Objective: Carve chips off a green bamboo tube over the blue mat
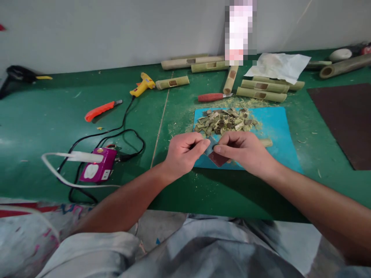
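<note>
Between my two hands, above the near edge of a blue mat (275,131), is a small dark red sheet (218,159) with a grey-blue part, which looks folded. My left hand (187,151) pinches its upper left edge between thumb and curled fingers. On the other side my right hand (242,148) grips it, thumb on top and fingers bent behind. A heap of bamboo chips (224,120) lies on the mat just beyond my hands. One bamboo piece (266,143) shows beside my right hand, partly hidden by it.
Beyond the mat lie a red-handled knife (211,97), notched bamboo tubes (261,95) and white paper (278,65). To the left are an orange cutter (100,112), a yellow glue gun (142,85) and a purple power adapter (100,166) with cables. A dark sheet (343,119) lies right.
</note>
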Action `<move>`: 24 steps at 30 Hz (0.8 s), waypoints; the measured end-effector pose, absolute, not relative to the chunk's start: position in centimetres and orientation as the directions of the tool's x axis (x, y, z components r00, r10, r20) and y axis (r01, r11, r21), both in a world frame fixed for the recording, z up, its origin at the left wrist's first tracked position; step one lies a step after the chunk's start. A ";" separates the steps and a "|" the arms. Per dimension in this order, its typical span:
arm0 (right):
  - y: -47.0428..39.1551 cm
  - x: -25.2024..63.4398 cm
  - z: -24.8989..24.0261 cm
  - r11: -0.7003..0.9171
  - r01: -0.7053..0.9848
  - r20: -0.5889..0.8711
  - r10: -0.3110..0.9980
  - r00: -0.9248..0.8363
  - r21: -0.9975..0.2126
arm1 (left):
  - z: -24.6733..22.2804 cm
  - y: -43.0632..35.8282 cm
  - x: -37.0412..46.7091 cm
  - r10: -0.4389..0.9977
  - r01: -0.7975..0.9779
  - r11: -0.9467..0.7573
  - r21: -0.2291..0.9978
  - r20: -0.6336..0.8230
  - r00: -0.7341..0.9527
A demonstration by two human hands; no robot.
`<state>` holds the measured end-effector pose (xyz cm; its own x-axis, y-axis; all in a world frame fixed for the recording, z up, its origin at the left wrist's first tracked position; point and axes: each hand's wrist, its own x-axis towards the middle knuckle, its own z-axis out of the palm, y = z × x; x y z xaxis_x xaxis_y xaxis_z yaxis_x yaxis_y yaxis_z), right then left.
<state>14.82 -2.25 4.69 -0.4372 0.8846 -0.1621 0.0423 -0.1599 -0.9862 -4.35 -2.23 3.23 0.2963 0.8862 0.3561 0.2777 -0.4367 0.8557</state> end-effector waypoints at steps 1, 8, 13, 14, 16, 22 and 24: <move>-2.2 14.8 4.6 -0.159 0.044 -0.162 0.883 -0.441 -0.986 | 3.2 -2.2 -4.4 0.886 0.279 -0.442 0.853 0.367 0.283; -2.1 15.2 3.7 -0.097 0.168 -0.150 0.929 -0.340 -0.981 | 2.2 -1.4 -4.4 0.850 0.444 -0.524 0.727 0.479 0.218; -2.0 15.1 3.7 -0.111 0.139 -0.150 0.939 -0.310 -0.984 | 2.2 -1.1 -4.6 0.751 0.550 -0.650 0.524 0.555 0.359; -2.0 15.1 3.7 -0.111 0.135 -0.148 0.940 -0.307 -0.985 | 2.3 -1.1 -4.6 0.755 0.553 -0.646 0.526 0.546 0.363; -2.0 15.1 3.7 -0.100 0.141 -0.139 0.944 -0.301 -0.985 | 2.5 -1.1 -4.6 0.779 0.535 -0.621 0.573 0.525 0.342; -1.9 15.4 3.8 -0.061 0.178 -0.117 0.940 -0.321 -0.982 | 2.5 -1.0 -4.5 0.929 0.391 -0.367 0.844 0.351 0.115; -1.8 15.5 3.8 -0.072 0.203 -0.137 0.934 -0.329 -0.977 | 2.3 -0.7 -4.5 0.978 0.282 -0.206 0.937 0.197 0.060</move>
<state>15.49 -1.84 3.77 -0.3286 0.9344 -0.1373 0.2026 -0.0723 -0.9766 -4.52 -0.73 2.31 0.0604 0.9785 0.1973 0.2819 -0.2063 0.9370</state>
